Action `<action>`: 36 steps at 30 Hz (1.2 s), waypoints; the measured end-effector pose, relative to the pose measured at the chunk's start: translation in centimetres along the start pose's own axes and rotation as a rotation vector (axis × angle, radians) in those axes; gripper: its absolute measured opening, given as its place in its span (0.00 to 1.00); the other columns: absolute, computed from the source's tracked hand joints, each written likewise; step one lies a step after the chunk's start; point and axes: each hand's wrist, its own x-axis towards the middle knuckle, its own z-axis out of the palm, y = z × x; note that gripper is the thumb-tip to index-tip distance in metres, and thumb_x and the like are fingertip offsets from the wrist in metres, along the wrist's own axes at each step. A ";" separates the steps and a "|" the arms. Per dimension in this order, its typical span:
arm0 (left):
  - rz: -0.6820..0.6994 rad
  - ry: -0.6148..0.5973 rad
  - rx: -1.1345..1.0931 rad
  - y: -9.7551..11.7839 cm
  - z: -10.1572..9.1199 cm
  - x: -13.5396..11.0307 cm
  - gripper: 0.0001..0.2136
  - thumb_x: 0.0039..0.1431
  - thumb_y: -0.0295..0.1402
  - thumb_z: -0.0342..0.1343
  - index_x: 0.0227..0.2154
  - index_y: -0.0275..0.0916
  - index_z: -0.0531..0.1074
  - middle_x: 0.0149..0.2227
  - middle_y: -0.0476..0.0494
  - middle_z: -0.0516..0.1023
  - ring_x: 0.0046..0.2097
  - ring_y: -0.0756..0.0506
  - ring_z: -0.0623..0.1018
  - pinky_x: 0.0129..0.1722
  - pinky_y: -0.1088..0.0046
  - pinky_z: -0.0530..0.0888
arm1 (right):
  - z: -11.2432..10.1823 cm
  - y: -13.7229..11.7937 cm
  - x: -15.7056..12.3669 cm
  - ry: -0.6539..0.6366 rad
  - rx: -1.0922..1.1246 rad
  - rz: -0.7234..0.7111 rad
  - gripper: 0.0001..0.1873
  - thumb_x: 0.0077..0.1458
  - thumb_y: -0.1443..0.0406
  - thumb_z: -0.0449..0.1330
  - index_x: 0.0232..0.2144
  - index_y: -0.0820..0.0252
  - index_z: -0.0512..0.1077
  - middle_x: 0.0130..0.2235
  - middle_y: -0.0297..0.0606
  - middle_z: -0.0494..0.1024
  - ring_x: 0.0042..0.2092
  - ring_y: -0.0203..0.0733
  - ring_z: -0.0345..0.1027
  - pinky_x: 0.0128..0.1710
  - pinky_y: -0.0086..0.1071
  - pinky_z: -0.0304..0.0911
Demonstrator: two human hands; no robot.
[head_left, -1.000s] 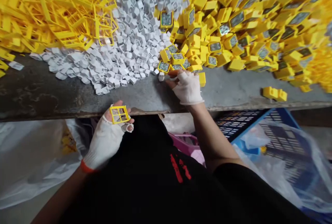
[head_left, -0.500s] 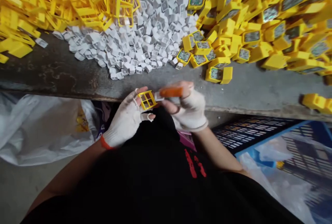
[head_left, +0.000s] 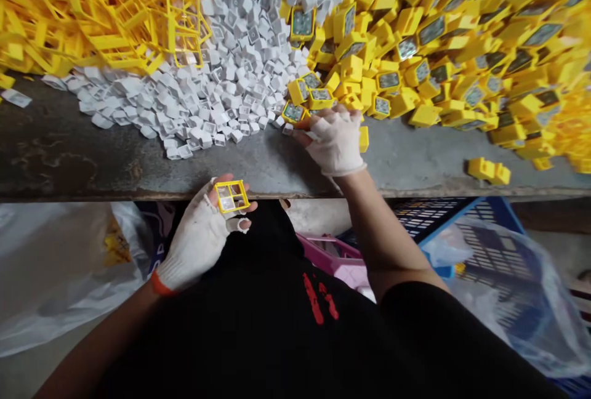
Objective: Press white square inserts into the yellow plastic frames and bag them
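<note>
My left hand [head_left: 198,239], in a white fingerless glove, grips a small yellow four-cell frame [head_left: 231,195] just below the front edge of the grey bench [head_left: 92,159]; one cell of the frame holds a white piece. My right hand [head_left: 333,138], also gloved, rests on the bench where the heap of small white caps [head_left: 221,97] meets the pile of yellow blocks [head_left: 415,60]. Its fingers are curled over the pieces there, and what they hold is hidden.
A tangle of yellow frames [head_left: 101,17] fills the back left of the bench. Two joined yellow blocks [head_left: 488,169] lie apart near the right edge. Below the bench are a blue crate [head_left: 489,226] lined with plastic, a pink container [head_left: 332,251] and a white plastic bag [head_left: 50,263].
Half a second ago both hands met at the bench edge, the right one pressing a piece at the frame. The right hand has since gone back to the piles; the left hand dropped slightly.
</note>
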 end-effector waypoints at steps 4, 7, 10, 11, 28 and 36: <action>0.028 0.014 0.022 -0.2 0.0 0.0 0.13 0.65 0.38 0.80 0.49 0.42 0.88 0.48 0.40 0.93 0.41 0.37 0.93 0.33 0.66 0.89 | 0.1 -0.4 3.1 -0.144 -0.076 -0.014 0.08 0.74 0.58 0.69 0.46 0.53 0.86 0.55 0.52 0.89 0.67 0.67 0.76 0.73 0.66 0.64; 0.048 0.046 0.039 -0.5 0.0 0.0 0.13 0.66 0.39 0.79 0.49 0.42 0.88 0.48 0.40 0.93 0.40 0.39 0.93 0.32 0.68 0.88 | 0.6 -1.7 2.4 -0.137 -0.005 -0.005 0.11 0.71 0.55 0.70 0.39 0.54 0.85 0.46 0.49 0.90 0.56 0.63 0.81 0.68 0.65 0.67; 0.042 0.082 0.072 -0.5 0.1 -0.1 0.14 0.64 0.39 0.80 0.50 0.43 0.88 0.47 0.41 0.92 0.39 0.39 0.92 0.31 0.68 0.88 | 0.9 -2.1 0.5 -0.162 0.126 0.062 0.13 0.66 0.54 0.74 0.33 0.54 0.83 0.35 0.41 0.87 0.44 0.55 0.82 0.62 0.58 0.71; 0.038 0.086 0.081 -0.4 0.2 -0.1 0.15 0.63 0.39 0.81 0.49 0.43 0.88 0.47 0.41 0.92 0.39 0.39 0.92 0.31 0.68 0.88 | 0.9 -2.0 -0.1 -0.171 0.168 0.095 0.13 0.65 0.55 0.74 0.32 0.54 0.83 0.33 0.38 0.85 0.42 0.53 0.81 0.60 0.55 0.72; -0.068 0.002 0.067 -0.9 0.9 -0.3 0.07 0.71 0.30 0.69 0.48 0.36 0.82 0.47 0.38 0.88 0.38 0.43 0.87 0.29 0.71 0.84 | 0.7 -5.9 -4.9 0.079 0.474 -0.445 0.15 0.79 0.49 0.65 0.50 0.48 0.86 0.48 0.38 0.92 0.49 0.51 0.80 0.56 0.50 0.70; -0.093 -0.061 0.004 -0.8 -0.5 -0.8 0.14 0.66 0.33 0.78 0.50 0.38 0.84 0.47 0.39 0.89 0.39 0.42 0.88 0.30 0.71 0.85 | 1.2 -8.2 -6.2 0.177 0.524 -0.624 0.19 0.84 0.49 0.57 0.52 0.44 0.87 0.53 0.35 0.92 0.48 0.47 0.82 0.50 0.46 0.71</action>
